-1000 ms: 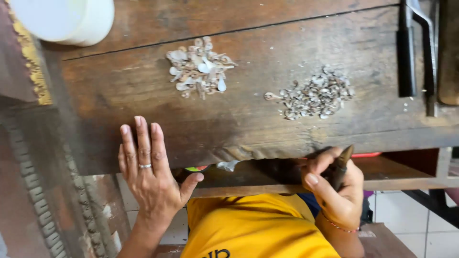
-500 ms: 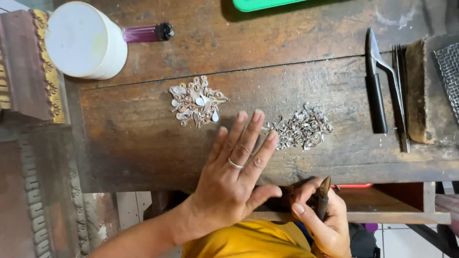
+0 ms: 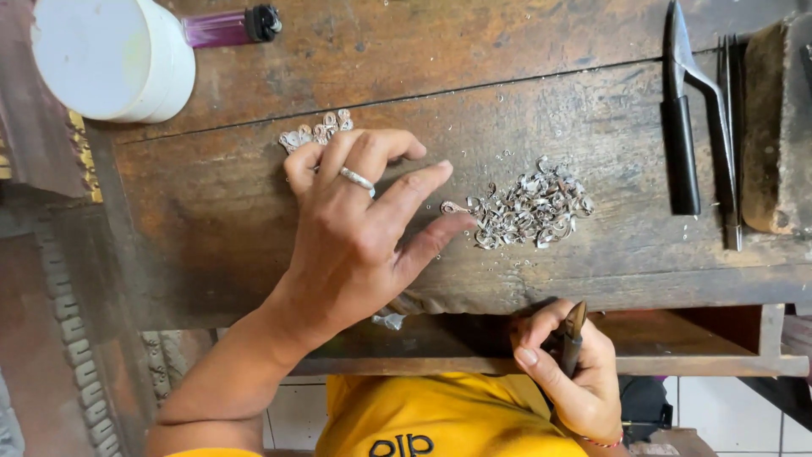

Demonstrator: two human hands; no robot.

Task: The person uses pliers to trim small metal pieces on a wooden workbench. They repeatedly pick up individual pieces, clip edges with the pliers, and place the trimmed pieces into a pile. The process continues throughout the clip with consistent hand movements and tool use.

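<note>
My left hand (image 3: 355, 228), a silver ring on one finger, lies on the dark wooden bench (image 3: 211, 228) with fingers spread. Its fingers cover most of the left heap of small silver loops (image 3: 317, 131), and its thumb tip touches the edge of the right heap of silver loops (image 3: 529, 207). One loose loop (image 3: 452, 206) lies just beside the thumb. My right hand (image 3: 571, 372) stays below the bench's front edge, closed around a small dark pointed tool (image 3: 573, 334) whose tip points up.
A white round container (image 3: 110, 55) and a purple lighter (image 3: 228, 27) stand at the back left. Black-handled pliers (image 3: 685, 127), thin tweezers (image 3: 729, 144) and a worn block (image 3: 774, 127) lie at the right. An open drawer ledge (image 3: 694, 364) runs under the bench.
My left hand rose from the bench's front edge onto the top, then slid left over the left heap, thumb reaching the right heap. The right hand keeps the tool below the edge.
</note>
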